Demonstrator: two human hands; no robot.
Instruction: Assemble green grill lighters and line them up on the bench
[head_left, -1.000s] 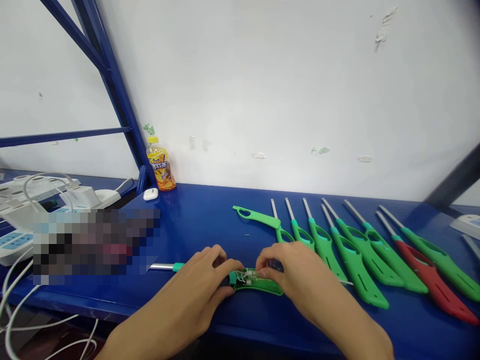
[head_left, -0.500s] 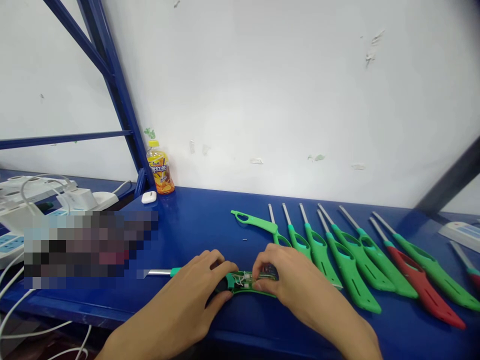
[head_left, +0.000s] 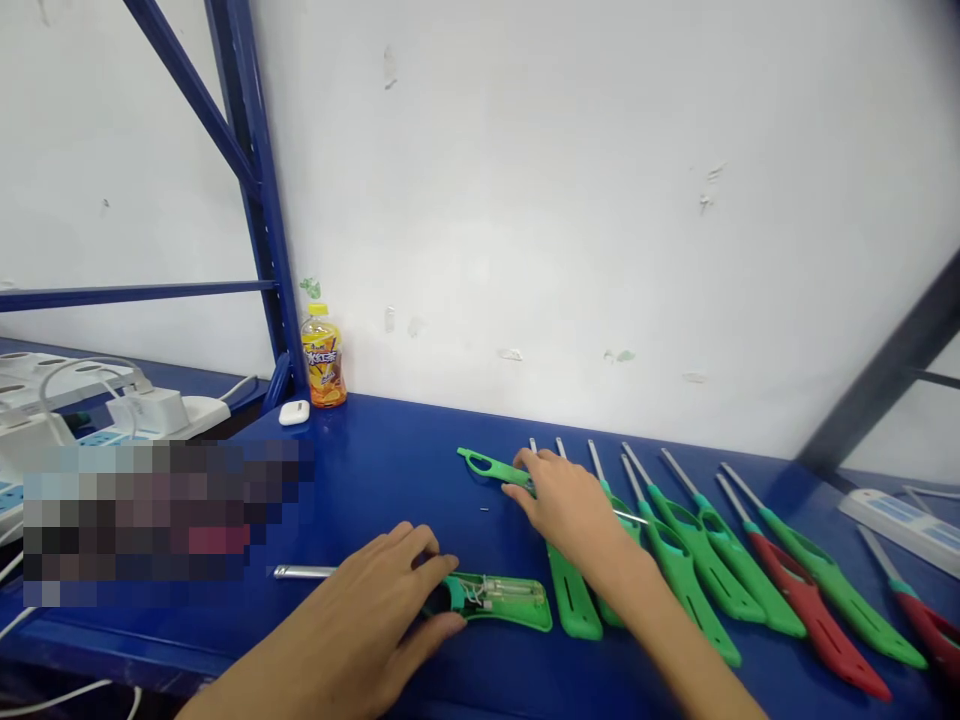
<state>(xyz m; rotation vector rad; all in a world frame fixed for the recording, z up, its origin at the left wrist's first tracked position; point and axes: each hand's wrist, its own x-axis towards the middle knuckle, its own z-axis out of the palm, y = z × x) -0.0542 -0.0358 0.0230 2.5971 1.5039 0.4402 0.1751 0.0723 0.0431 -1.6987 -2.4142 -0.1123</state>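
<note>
My left hand closes round the trigger area of an opened green gas lighter lying on the blue table. Its metal tube points left. On the right its handle shell lies open, showing a clear fuel tank and white wires. My right hand is beyond it, thumb and fingers closed about the near end of the loose green casing half. A thin metal rod sticks out to the right from under this hand; what it belongs to is hidden.
Several green lighters and a red one lie in a row at right, another red one at the edge. A tiny metal piece lies mid-table. Behind stand a drink bottle and white case. Power strips lie left.
My right hand has left the opened lighter's handle and moved up and away to the loose casing half. The fuel tank is now uncovered. My left hand stays on the lighter; the view has shifted slightly.
</note>
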